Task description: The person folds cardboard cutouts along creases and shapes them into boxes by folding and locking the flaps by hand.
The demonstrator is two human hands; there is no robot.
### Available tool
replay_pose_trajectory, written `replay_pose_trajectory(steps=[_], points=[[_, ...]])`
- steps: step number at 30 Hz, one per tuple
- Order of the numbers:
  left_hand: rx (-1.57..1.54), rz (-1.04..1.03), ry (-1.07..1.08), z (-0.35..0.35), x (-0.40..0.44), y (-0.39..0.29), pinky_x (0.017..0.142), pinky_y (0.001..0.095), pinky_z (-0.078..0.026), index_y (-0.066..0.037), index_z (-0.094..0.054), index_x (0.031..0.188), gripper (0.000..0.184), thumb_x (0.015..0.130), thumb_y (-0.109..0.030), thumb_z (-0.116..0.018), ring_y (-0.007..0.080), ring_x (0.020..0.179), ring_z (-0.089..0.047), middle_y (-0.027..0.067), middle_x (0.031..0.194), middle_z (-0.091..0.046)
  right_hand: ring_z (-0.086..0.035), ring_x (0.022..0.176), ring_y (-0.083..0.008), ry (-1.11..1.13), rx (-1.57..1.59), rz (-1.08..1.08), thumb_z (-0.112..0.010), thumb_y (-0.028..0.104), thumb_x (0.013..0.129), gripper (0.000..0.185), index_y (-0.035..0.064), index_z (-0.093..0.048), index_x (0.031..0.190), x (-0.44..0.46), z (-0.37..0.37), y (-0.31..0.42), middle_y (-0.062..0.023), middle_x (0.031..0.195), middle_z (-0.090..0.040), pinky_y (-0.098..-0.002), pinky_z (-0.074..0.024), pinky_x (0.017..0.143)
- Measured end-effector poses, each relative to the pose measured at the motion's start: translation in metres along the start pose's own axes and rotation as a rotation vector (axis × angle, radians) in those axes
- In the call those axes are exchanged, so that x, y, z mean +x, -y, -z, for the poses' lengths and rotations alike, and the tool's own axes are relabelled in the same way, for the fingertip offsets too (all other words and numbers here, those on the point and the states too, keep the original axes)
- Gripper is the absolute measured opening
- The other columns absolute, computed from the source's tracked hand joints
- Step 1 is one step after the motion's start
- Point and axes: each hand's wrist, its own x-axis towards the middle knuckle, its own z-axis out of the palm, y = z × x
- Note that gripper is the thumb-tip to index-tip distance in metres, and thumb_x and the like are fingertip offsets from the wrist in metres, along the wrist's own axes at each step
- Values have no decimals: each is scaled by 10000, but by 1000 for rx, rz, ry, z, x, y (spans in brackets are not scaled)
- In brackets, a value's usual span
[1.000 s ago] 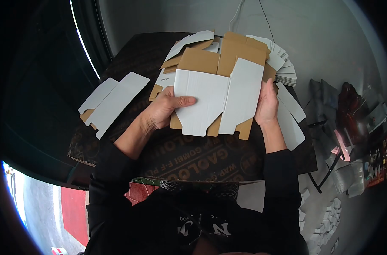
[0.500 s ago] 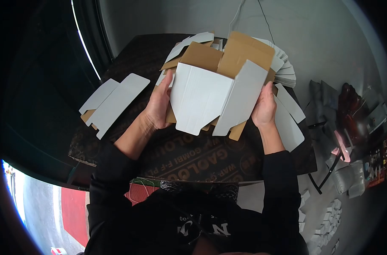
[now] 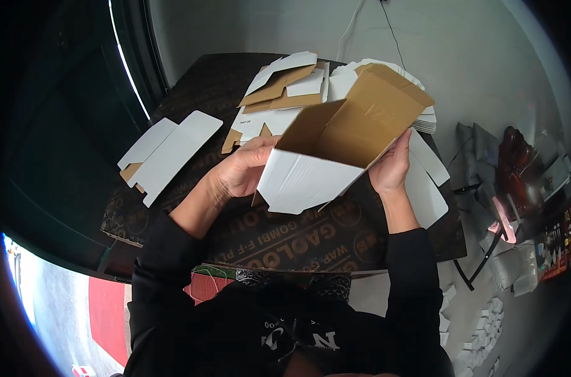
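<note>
Between my hands is a cardboard box [image 3: 310, 179], white outside and brown inside, held above the dark printed table [image 3: 247, 239]. Its top is open, with a long brown flap standing up at the far right. My left hand [image 3: 244, 166] grips the box's left side, the fingers partly hidden behind it. On the opposite side my right hand [image 3: 391, 164] holds the right wall, thumb up along the edge. The box's underside is out of sight.
A flattened white carton [image 3: 178, 151] lies at the table's left. Several more flattened cartons [image 3: 285, 75] are piled at the back, and others [image 3: 423, 188] lie at the right. Small white boxes [image 3: 483, 330] sit on the floor, lower right, below grey cushions [image 3: 480, 144].
The box has opened from a flatter shape into a squared tube, and its open top now tips toward me. My left hand has shifted slightly right and down.
</note>
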Motion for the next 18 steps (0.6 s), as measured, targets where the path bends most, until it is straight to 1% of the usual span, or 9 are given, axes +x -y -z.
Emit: replay_pose_trajectory(steps=[1, 5, 6, 10, 11, 15, 16, 18], points=[[0, 2, 0, 0, 0, 2, 991, 508, -437, 12, -486, 1373, 738, 896, -542, -583, 403, 1188, -538, 303, 1358, -480, -589, 1119, -181, -1, 1, 0, -371, 507, 1031, 528, 114, -514, 1352, -1, 1, 0, -53, 1264, -619, -335, -440, 940], [-309, 179, -294, -3, 2, 8, 900, 466, -514, 18, -515, 1338, 616, 910, -417, -601, 342, 1112, -604, 273, 1242, -582, -577, 1118, -187, 18, 6, 71, -385, 483, 1026, 499, 121, -510, 1347, -4, 6, -6, -44, 1262, -610, -352, -437, 937], [-308, 178, -296, -1, 4, 12, 900, 466, -514, 18, -515, 1338, 616, 910, -417, -601, 342, 1112, -604, 273, 1242, -582, -577, 1118, -187, 20, 8, 70, -385, 483, 1026, 499, 121, -510, 1347, -5, 10, -9, -44, 1262, -610, -352, -437, 937], [-359, 104, -90, 19, 17, 40, 786, 407, -570, 11, -515, 1342, 546, 944, -362, -555, 309, 1053, -650, 252, 1224, -608, -517, 1184, -175, 110, -78, -69, -369, 573, 1014, 581, 124, -483, 1365, -8, 41, -22, -54, 1329, -560, -371, -376, 1005], [-358, 104, -90, 22, 18, 44, 786, 407, -570, 11, -515, 1342, 546, 944, -362, -555, 309, 1053, -650, 252, 1224, -608, -517, 1184, -175, 110, -77, -69, -369, 573, 1014, 581, 124, -483, 1365, -8, 36, -21, -54, 1329, -560, -371, -376, 1005], [-514, 165, -169, 28, 21, 55, 776, 385, -594, -15, -490, 1376, 530, 978, -363, -505, 309, 1022, -674, 220, 1257, -610, -547, 1168, -198, 16, -53, 24, -372, 506, 1022, 543, 115, -468, 1387, -9, 8, -11, -73, 1334, -562, -368, -418, 969], [-514, 164, -169, 25, 20, 51, 776, 385, -594, -15, -490, 1376, 530, 978, -363, -505, 309, 1022, -674, 220, 1257, -610, -547, 1168, -198, 16, -53, 24, -372, 506, 1022, 543, 115, -468, 1387, -9, 6, -10, -73, 1334, -562, -368, -418, 969], [-640, 145, -157, 13, 18, 40, 810, 408, -592, -30, -482, 1387, 529, 984, -372, -494, 318, 1043, -667, 211, 1280, -601, -556, 1168, -207, 18, -56, 13, -336, 556, 1016, 616, 79, -489, 1375, -10, 3, -8, -94, 1322, -577, -360, -414, 977]])
